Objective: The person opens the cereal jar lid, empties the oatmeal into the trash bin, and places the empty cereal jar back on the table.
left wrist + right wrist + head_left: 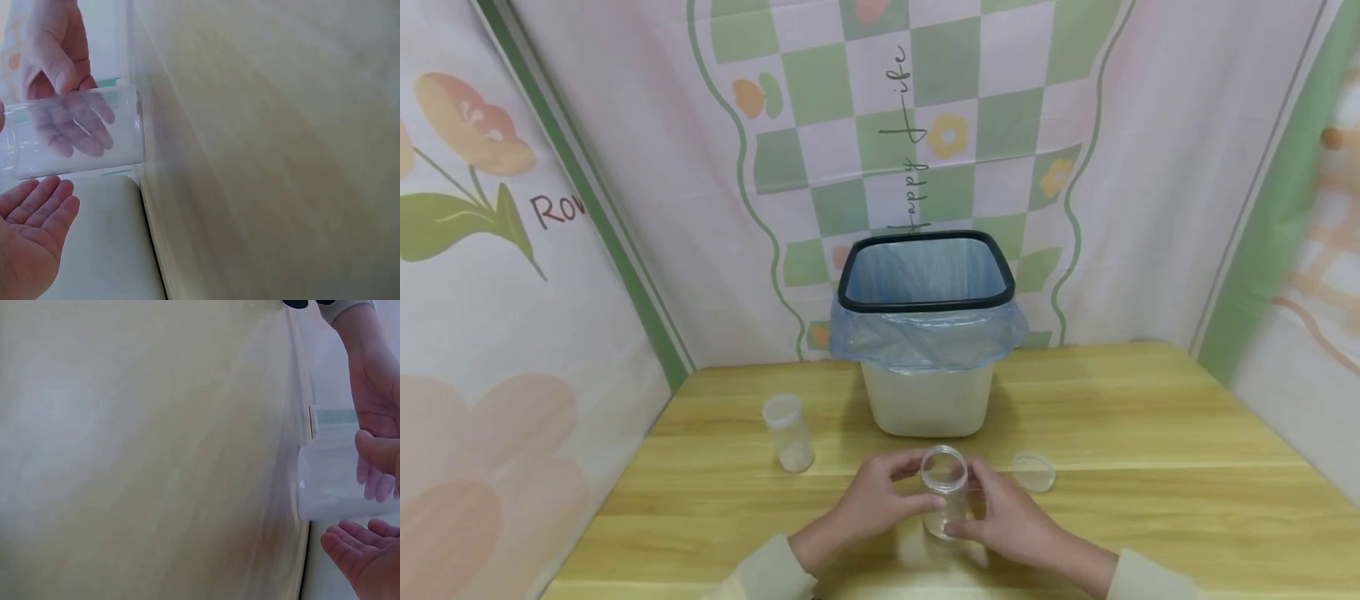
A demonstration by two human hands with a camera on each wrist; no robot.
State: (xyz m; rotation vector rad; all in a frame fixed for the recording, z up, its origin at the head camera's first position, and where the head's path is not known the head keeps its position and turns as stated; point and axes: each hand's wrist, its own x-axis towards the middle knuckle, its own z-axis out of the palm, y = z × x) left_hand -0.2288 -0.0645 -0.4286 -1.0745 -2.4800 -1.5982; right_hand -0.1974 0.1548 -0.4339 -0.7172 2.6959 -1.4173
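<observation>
A clear cylindrical plastic jar (950,510) stands upright and uncapped on the table, between the two hands. My left hand (880,498) is cupped loosely at its left side, the thumb against the near wall and the fingers extended past the far side. From the right, my right hand (1011,517) reaches round it, thumb low on the front and relaxed fingers behind. In the left wrist view, the fingertips of the left hand (31,231) lie right beside the jar (112,147); the right hand's fingers show through its wall. A clear round lid (1033,472) lies to the right.
A second clear jar (789,437) with a whitish top stands at the left, something pale in its bottom. Behind the hands is a white bin (928,404) with a dark rim and blue liner bag. Patterned cloth (880,167) hangs along the back of the wooden table (700,500).
</observation>
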